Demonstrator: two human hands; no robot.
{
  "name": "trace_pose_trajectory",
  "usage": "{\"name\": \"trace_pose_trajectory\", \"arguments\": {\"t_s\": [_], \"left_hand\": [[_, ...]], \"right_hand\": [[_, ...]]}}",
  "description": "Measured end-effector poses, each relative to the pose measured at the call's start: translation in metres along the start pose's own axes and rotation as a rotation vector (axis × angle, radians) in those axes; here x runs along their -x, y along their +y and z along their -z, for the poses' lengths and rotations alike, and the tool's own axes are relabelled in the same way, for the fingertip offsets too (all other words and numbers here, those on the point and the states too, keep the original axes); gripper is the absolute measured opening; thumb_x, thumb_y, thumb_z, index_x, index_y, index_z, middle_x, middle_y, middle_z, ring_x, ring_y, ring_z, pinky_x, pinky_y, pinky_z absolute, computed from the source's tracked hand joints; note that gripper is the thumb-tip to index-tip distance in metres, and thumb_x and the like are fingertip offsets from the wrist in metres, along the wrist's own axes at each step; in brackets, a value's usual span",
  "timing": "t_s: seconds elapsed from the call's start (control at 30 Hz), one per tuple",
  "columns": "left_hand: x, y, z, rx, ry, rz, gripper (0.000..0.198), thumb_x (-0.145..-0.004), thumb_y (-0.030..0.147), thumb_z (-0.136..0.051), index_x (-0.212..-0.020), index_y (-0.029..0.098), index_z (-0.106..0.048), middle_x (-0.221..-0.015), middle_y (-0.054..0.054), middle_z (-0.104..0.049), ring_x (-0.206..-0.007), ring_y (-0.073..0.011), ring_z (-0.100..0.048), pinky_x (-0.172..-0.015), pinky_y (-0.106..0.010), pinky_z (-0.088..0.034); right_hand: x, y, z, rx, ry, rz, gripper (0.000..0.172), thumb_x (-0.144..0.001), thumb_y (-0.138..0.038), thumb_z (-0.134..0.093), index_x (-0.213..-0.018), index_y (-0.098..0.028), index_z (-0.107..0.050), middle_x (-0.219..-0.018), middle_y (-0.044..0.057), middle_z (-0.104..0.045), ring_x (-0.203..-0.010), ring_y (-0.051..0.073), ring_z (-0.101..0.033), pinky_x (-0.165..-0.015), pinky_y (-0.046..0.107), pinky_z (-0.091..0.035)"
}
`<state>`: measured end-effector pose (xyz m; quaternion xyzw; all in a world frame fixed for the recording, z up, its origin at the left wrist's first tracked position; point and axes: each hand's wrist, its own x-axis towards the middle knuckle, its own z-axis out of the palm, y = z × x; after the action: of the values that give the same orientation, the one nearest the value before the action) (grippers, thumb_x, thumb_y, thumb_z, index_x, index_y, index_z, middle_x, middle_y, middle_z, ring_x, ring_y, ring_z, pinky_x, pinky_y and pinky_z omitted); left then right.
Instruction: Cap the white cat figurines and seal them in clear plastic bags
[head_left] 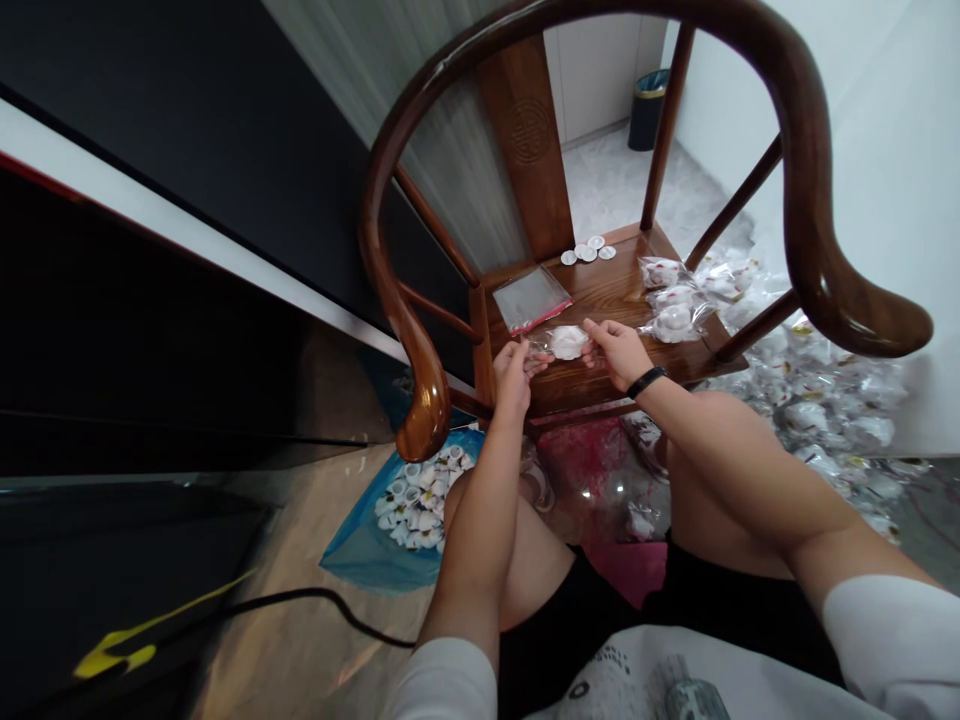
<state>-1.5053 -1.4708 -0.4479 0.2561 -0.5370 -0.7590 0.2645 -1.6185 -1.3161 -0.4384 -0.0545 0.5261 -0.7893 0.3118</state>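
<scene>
A small white item in a clear plastic bag [568,342] is stretched between my hands, just above the front of the wooden chair seat [592,385]. My left hand [517,368] pinches one end of the bag. On the other end, the fingers of my right hand [611,350] are closed, with a black band at the wrist. Behind my left hand lies a stack of flat clear bags [532,298] with a red edge. Several round white discs [586,250] rest at the back of the seat. Right of my right hand are several bagged white items [673,322].
Chair arms [420,400] curve around the seat on both sides. Many bagged white pieces [817,400] are heaped on the floor at right. A blue bag [352,540] of loose white pieces [420,505] lies at left, near a black cable [300,594]. A dark bin [647,112] stands behind.
</scene>
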Motion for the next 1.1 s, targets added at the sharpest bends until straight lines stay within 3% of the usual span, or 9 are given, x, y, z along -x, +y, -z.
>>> {"name": "trace_pose_trajectory", "arguments": {"t_s": [0.27, 0.37, 0.47, 0.57, 0.67, 0.8, 0.9, 0.97, 1.1], "left_hand": [[-0.003, -0.008, -0.004, 0.014, -0.036, -0.123, 0.061, -0.073, 0.050, -0.092, -0.069, 0.021, -0.039, -0.063, 0.006, -0.063, -0.061, -0.0111, -0.070, -0.063, -0.021, -0.055], [-0.003, -0.009, -0.006, 0.044, -0.017, -0.195, 0.059, -0.072, 0.044, -0.094, -0.070, 0.021, -0.039, -0.062, 0.009, -0.054, -0.059, -0.0073, -0.062, -0.066, -0.020, -0.053], [-0.003, -0.007, -0.009, 0.111, 0.002, -0.245, 0.048, -0.072, 0.037, -0.094, -0.092, 0.024, -0.052, -0.067, 0.010, -0.055, -0.061, -0.0072, -0.059, -0.068, -0.019, -0.051], [0.001, -0.003, -0.012, 0.184, -0.037, -0.254, 0.063, -0.074, 0.034, -0.094, -0.124, 0.029, -0.055, -0.072, 0.010, -0.059, -0.064, -0.0081, -0.060, -0.072, -0.021, -0.051], [0.005, 0.002, -0.015, 0.209, -0.102, -0.263, 0.076, -0.078, 0.036, -0.093, -0.142, 0.033, -0.051, -0.074, 0.008, -0.061, -0.067, -0.0098, -0.061, -0.079, -0.023, -0.053], [0.011, 0.006, -0.016, 0.131, -0.132, -0.279, 0.091, -0.081, 0.044, -0.091, -0.157, 0.035, -0.042, -0.079, 0.004, -0.066, -0.073, -0.0133, -0.066, -0.084, -0.027, -0.056], [0.017, 0.009, -0.018, 0.009, -0.104, -0.276, 0.094, -0.084, 0.049, -0.087, -0.163, 0.038, -0.037, -0.085, 0.002, -0.070, -0.076, -0.0151, -0.070, -0.087, -0.030, -0.058], [0.020, 0.012, -0.019, -0.048, -0.088, -0.278, 0.096, -0.084, 0.053, -0.086, -0.165, 0.039, -0.034, -0.089, 0.001, -0.072, -0.075, -0.0148, -0.070, -0.087, -0.030, -0.059], [0.023, 0.016, -0.019, -0.081, -0.091, -0.276, 0.106, -0.078, 0.057, -0.089, -0.166, 0.038, -0.033, -0.092, 0.000, -0.075, -0.068, -0.0140, -0.067, -0.079, -0.029, -0.058]], "right_hand": [[-0.003, 0.005, 0.001, 0.000, 0.101, 0.175, 0.057, -0.073, -0.055, -0.090, -0.066, -0.024, -0.043, -0.056, 0.000, -0.068, -0.041, 0.009, -0.056, -0.038, 0.018, -0.041], [-0.003, 0.009, -0.001, -0.036, 0.119, 0.196, 0.053, -0.069, -0.049, -0.091, -0.076, -0.025, -0.045, -0.055, -0.004, -0.066, -0.042, 0.009, -0.054, -0.039, 0.018, -0.040], [-0.004, 0.010, -0.003, -0.103, 0.081, 0.185, 0.054, -0.064, -0.039, -0.091, -0.093, -0.027, -0.047, -0.057, -0.011, -0.063, -0.044, 0.010, -0.054, -0.041, 0.018, -0.040], [-0.004, 0.008, -0.004, -0.153, 0.040, 0.205, 0.053, -0.064, -0.032, -0.088, -0.100, -0.028, -0.049, -0.058, -0.014, -0.056, -0.049, 0.009, -0.056, -0.046, 0.018, -0.041], [-0.002, 0.006, -0.006, -0.207, 0.032, 0.206, 0.053, -0.063, -0.032, -0.089, -0.100, -0.027, -0.051, -0.060, -0.013, -0.057, -0.050, 0.008, -0.054, -0.047, 0.017, -0.041], [0.005, 0.007, -0.007, -0.192, 0.036, 0.030, 0.054, -0.070, -0.055, -0.090, -0.092, -0.027, -0.049, -0.058, -0.010, -0.059, -0.046, 0.010, -0.051, -0.043, 0.020, -0.040], [0.011, 0.008, -0.006, -0.115, -0.090, -0.274, 0.061, -0.081, -0.084, -0.068, -0.080, -0.026, -0.048, -0.053, -0.004, -0.058, -0.043, 0.013, -0.053, -0.041, 0.025, -0.041], [0.014, 0.009, -0.005, -0.085, -0.179, -0.385, 0.072, -0.082, -0.097, -0.048, -0.073, -0.026, -0.047, -0.052, 0.000, -0.057, -0.044, 0.015, -0.055, -0.041, 0.027, -0.042], [0.015, 0.012, -0.007, -0.055, -0.204, -0.234, 0.079, -0.076, -0.104, -0.045, -0.063, -0.027, -0.037, -0.048, -0.001, -0.048, -0.042, 0.014, -0.050, -0.042, 0.028, -0.043]]}}
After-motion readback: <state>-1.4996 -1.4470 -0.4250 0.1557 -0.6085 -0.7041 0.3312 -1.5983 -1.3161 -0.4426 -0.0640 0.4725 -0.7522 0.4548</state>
